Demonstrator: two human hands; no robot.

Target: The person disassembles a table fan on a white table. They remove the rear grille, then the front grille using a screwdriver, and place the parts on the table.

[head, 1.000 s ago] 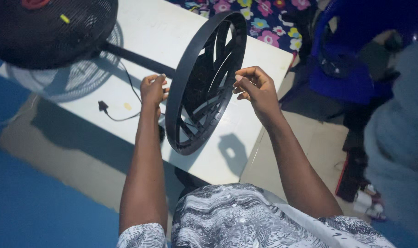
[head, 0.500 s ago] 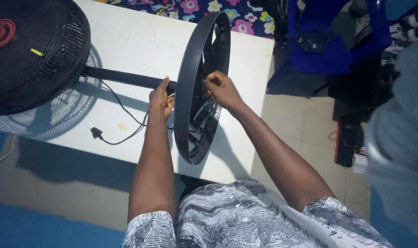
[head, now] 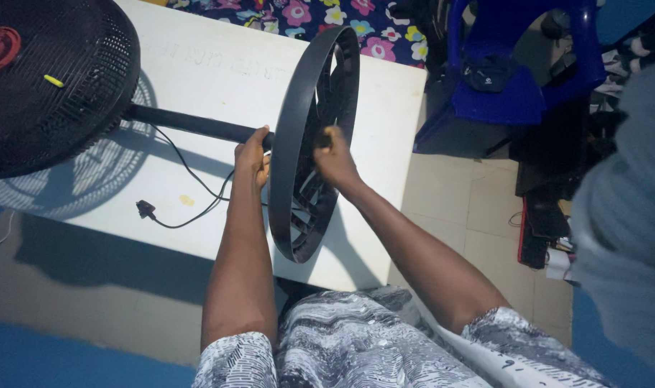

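Head view, looking down over our own forearms: we work at a standing fan laid on its side across a white table. Our left hand is closed around the black pole just where it meets the round black base, thumb and fingers wrapped over the tube. Our right hand sits on the far side of that base, pressed against its ribbed underside near the hub with the fingers curled in — whether they pinch something small there we cannot tell, since the knuckles hide it.

The base stands on edge between the two hands, its rim rising above them and dipping below them towards our lap. From the left hand the pole runs away to the left, ending at the black fan cage, which has a red centre cap and a small yellow clip on its grille. The cage overhangs the table's far left corner and throws a meshed shadow on the surface beneath.

Just left of and below the left hand, a thin black power cord loops across the tabletop — its plug lies loose near the table's front edge. Beyond the right hand, off the table, stands a blue plastic chair with a dark pouch on its seat. Flowered cloth shows behind the table. Our patterned grey garment fills the lower edge.
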